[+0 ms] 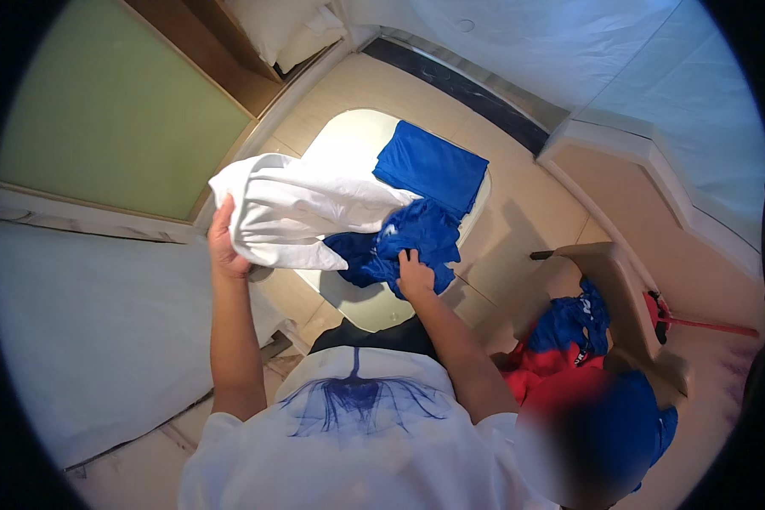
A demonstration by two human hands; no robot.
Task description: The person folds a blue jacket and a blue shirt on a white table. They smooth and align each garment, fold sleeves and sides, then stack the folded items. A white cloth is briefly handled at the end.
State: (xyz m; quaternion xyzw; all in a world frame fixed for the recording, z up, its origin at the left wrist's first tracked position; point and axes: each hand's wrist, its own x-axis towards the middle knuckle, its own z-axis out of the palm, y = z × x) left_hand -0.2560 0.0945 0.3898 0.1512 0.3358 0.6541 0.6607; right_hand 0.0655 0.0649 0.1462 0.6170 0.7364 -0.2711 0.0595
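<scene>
Left hand closed on the edge of a white garment, which is lifted and drapes rightward over the round white worktop. Right hand presses, fingers apparently curled, on a crumpled blue garment just right of the white one. A folded blue garment lies flat beyond.

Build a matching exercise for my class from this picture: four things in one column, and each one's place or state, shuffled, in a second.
1. white garment
2. folded blue cloth
3. crumpled blue garment
4. red and blue clothes pile

A. under the right hand
B. on the chair
C. lifted by the left hand
D. flat at the far side of the white table

Pairs: 1-C, 2-D, 3-A, 4-B
</scene>
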